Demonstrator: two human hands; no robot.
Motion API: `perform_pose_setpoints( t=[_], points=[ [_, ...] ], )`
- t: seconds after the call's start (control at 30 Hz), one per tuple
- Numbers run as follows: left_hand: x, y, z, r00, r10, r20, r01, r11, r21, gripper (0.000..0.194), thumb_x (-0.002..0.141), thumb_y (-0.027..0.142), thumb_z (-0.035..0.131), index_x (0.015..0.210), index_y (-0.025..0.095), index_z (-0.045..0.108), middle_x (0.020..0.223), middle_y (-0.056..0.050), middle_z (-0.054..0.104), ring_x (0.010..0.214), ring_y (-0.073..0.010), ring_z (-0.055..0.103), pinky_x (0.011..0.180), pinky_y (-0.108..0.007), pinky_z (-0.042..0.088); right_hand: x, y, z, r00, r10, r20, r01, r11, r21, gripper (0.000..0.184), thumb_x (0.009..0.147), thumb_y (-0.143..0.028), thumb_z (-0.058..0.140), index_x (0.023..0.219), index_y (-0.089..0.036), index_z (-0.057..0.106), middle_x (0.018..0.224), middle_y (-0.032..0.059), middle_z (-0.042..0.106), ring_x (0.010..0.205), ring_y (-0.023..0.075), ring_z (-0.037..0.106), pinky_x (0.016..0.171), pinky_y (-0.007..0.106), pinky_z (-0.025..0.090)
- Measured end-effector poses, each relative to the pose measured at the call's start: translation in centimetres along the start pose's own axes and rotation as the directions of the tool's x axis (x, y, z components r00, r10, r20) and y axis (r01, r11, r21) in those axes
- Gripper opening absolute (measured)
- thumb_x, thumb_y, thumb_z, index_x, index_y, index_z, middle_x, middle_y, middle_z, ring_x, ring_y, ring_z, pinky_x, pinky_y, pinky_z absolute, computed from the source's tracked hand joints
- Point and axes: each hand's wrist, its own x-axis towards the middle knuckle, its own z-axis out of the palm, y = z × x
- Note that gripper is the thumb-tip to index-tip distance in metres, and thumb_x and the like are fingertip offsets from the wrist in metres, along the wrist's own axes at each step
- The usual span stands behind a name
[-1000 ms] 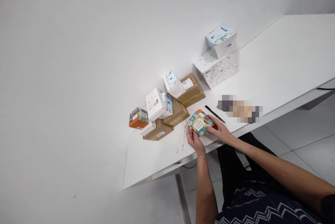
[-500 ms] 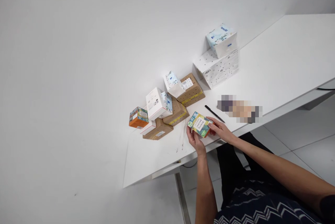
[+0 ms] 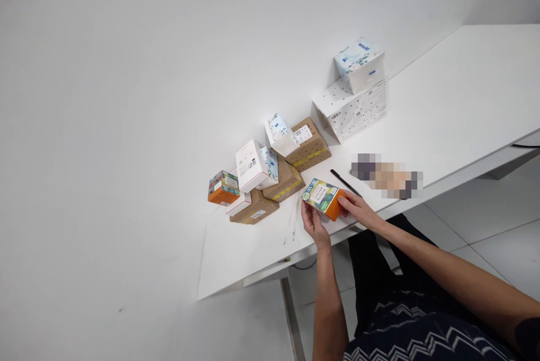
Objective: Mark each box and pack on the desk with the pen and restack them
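Held box: A small orange, green and blue cardboard box [image 3: 323,197] is held just left of the slim black pen [image 3: 343,181], its printed face turned up and a plain orange side exposed; whether the white tabletop [image 3: 464,96] is touched by it cannot be told.
Left hand: The box is gripped along its left side by the left hand [image 3: 315,229], the fingers curled at its lower edge.
Right hand: The orange side is grasped by the right hand [image 3: 359,212], just beside the pen's lower end.
Brown cartons: Three brown cardboard cartons [image 3: 312,150] are lined up beyond and left of the pen, two banded with yellow tape.
On the cartons: A small white-and-blue wrapped pack [image 3: 279,131] is rested nearest the pen; a flat white box with red edging [image 3: 250,165] is placed farther off, and a second orange printed box [image 3: 223,188] farthest left.
White carton: A large white speckled carton [image 3: 356,113] is stood beyond the pen, topped by a pale blue wrapped pack [image 3: 359,64].
Masked item: Right of the pen, an object [image 3: 385,175] is hidden by pixelation.
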Motion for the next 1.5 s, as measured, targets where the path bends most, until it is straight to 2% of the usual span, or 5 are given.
perform_pose_setpoints(
  t=[0.4, 0.57, 0.87, 1.17, 1.5],
  points=[
    [0.2, -0.2, -0.4, 1.000, 0.020, 0.001, -0.020, 0.983, 0.181, 0.052, 0.085, 0.044, 0.053, 0.131, 0.018, 0.050, 0.136, -0.016, 0.048, 0.114, -0.0233, 0.056, 0.082, -0.029, 0.052, -0.2, -0.1, 0.0, 0.998, 0.037, -0.041, -0.030, 0.984, 0.173, 0.043, 0.083, -0.053, 0.053, 0.107, -0.018, 0.058, 0.069, -0.0021, 0.055, 0.056, 0.0107, 0.051, 0.054, 0.025, 0.042],
    [0.2, -0.5, -0.5, 0.997, 0.067, 0.027, -0.072, 0.974, 0.217, 0.048, 0.087, 0.044, 0.050, 0.128, 0.019, 0.053, 0.137, -0.013, 0.050, 0.129, -0.0237, 0.044, 0.103, -0.033, 0.040, -0.2, -0.1, 0.0, 0.999, 0.014, -0.042, -0.009, 0.993, 0.119, 0.039, 0.082, -0.053, 0.053, 0.098, -0.018, 0.061, 0.065, -0.0018, 0.054, 0.055, 0.0106, 0.051, 0.054, 0.025, 0.042],
    [0.3, -1.2, -0.7, 0.999, -0.009, 0.031, 0.006, 0.995, 0.098, 0.049, 0.085, 0.043, 0.054, 0.126, 0.016, 0.055, 0.133, -0.013, 0.054, 0.125, -0.0247, 0.049, 0.103, -0.036, 0.040, 0.0, 0.8, 0.0, 0.997, 0.005, -0.074, -0.006, 1.000, -0.019, 0.051, 0.081, -0.050, 0.053, 0.119, -0.017, 0.057, 0.059, -0.0047, 0.049, 0.049, 0.0101, 0.044, 0.049, 0.024, 0.039],
    [0.0, -0.3, -0.4, 0.995, -0.074, 0.059, 0.072, 0.996, 0.046, 0.058, 0.088, 0.052, 0.041, 0.128, 0.012, 0.053, 0.119, -0.016, 0.063, 0.096, -0.0229, 0.065, 0.078, -0.034, 0.053, 0.3, 1.4, 0.4, 0.959, -0.059, -0.278, 0.014, 0.987, -0.161, 0.058, 0.077, -0.050, 0.056, 0.120, -0.012, 0.063, 0.059, -0.0030, 0.051, 0.053, 0.0106, 0.042, 0.051, 0.024, 0.038],
    [-0.1, 0.5, -0.4, 0.945, 0.140, 0.295, -0.222, 0.939, 0.264, 0.063, 0.075, 0.044, 0.063, 0.131, 0.017, 0.050, 0.129, -0.014, 0.054, 0.118, -0.0269, 0.052, 0.099, -0.040, 0.043, -0.1, -0.4, -0.5, 0.946, -0.080, -0.315, 0.022, 0.982, -0.185, 0.051, 0.080, -0.051, 0.051, 0.117, -0.018, 0.064, 0.060, -0.0009, 0.058, 0.053, 0.0140, 0.049, 0.048, 0.026, 0.041]
  ],
)
